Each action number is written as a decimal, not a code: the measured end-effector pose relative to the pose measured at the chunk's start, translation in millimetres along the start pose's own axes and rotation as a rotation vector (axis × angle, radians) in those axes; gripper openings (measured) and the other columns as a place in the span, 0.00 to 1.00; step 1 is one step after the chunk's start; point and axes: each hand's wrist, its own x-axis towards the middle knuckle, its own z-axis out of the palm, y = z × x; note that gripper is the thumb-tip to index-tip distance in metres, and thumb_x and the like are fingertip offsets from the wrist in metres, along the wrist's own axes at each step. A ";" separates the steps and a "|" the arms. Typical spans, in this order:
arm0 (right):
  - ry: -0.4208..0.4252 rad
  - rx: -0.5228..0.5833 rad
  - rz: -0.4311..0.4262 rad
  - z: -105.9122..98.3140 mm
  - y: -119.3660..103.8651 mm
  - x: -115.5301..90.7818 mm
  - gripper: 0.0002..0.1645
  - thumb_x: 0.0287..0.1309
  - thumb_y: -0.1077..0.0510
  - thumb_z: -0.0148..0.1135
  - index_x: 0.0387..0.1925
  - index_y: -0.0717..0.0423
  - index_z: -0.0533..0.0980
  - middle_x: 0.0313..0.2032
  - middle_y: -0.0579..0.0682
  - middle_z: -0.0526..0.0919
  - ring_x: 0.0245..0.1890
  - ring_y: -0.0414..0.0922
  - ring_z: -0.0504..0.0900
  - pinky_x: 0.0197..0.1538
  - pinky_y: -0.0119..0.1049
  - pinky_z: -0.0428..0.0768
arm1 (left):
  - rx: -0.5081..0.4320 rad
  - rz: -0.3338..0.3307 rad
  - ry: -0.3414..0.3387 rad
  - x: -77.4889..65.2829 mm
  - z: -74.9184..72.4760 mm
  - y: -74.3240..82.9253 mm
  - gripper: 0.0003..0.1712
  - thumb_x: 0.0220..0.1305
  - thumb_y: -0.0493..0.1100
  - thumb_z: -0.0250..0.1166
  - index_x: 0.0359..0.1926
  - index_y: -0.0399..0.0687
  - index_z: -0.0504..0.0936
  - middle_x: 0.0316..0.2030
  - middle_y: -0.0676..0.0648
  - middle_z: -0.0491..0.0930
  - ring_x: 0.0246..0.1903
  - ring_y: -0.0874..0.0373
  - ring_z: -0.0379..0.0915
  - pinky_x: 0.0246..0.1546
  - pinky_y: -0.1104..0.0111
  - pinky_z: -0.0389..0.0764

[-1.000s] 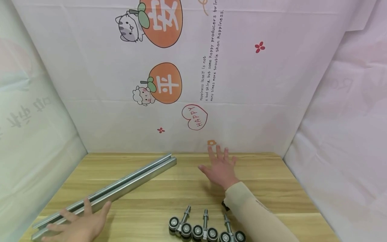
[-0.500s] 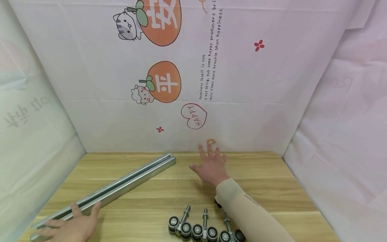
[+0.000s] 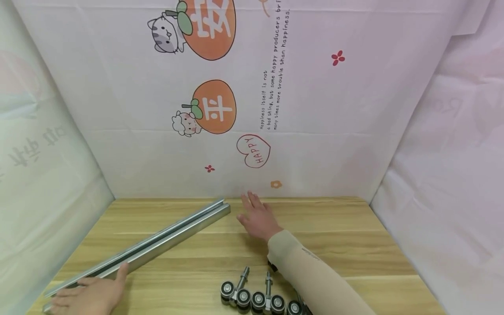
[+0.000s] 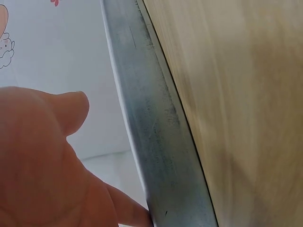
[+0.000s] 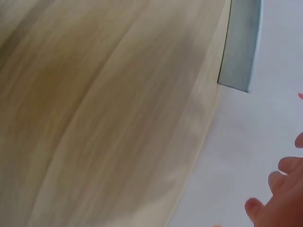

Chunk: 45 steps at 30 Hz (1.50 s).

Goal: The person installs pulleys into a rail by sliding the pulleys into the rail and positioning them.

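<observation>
A long metal channel rail (image 3: 177, 239), with a slot along its top, lies slanted across the left of the wooden table. My left hand (image 3: 88, 295) is over its near end, thumb beside the near wall and fingers reaching across the top. In the left wrist view one finger appears to touch the edge of the rail (image 4: 151, 118); its grip cannot be made out. To the right of the rail's far end my right hand (image 3: 257, 218) hovers with outstretched fingers, holding nothing. The right wrist view has the rail's end (image 5: 239, 61) apart from my fingertips (image 5: 253, 206).
Several black-wheeled metal rollers with threaded bolts (image 3: 235, 293) stand in a row at the table's front; my right sleeve (image 3: 311, 271) partly covers the rightmost. White printed cloth (image 3: 307, 153) closes off the back and both sides of the table (image 3: 346, 245).
My right hand has moved left toward the rail's far end, its fingers less spread. The left hand has slid slightly toward the rail's near end, fingers drawn closer together. Rail and rollers stay put.
</observation>
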 end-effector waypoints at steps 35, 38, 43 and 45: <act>-0.140 -0.026 -0.007 32.4 -37.3 19.7 0.45 0.73 0.35 0.44 0.79 0.54 0.48 0.78 0.56 0.46 0.75 0.50 0.50 0.70 0.54 0.57 | 0.052 -0.007 0.015 2.1 0.5 3.3 0.75 0.62 0.82 0.38 0.56 0.03 0.28 0.49 0.04 0.16 0.56 0.09 0.11 0.59 0.29 0.24; -0.137 -0.014 -0.009 29.7 -41.4 21.0 0.46 0.72 0.35 0.47 0.79 0.53 0.48 0.78 0.56 0.46 0.75 0.50 0.50 0.70 0.55 0.57 | 0.057 -0.004 0.029 1.2 1.5 2.3 0.75 0.62 0.82 0.38 0.56 0.03 0.29 0.50 0.04 0.16 0.56 0.09 0.11 0.60 0.29 0.25; -0.168 -0.024 -0.029 33.9 -46.3 22.1 0.46 0.70 0.35 0.49 0.79 0.54 0.50 0.77 0.54 0.48 0.75 0.50 0.50 0.70 0.54 0.57 | 0.052 -0.014 0.034 0.8 2.2 0.7 0.74 0.63 0.80 0.42 0.58 0.03 0.30 0.51 0.05 0.16 0.57 0.10 0.11 0.60 0.29 0.25; -0.175 -0.035 -0.033 37.2 -47.0 22.1 0.46 0.70 0.35 0.48 0.79 0.54 0.50 0.77 0.54 0.48 0.75 0.50 0.50 0.70 0.53 0.58 | 0.056 -0.017 0.032 1.2 2.6 0.2 0.74 0.63 0.80 0.43 0.59 0.04 0.30 0.51 0.05 0.16 0.57 0.10 0.11 0.61 0.30 0.25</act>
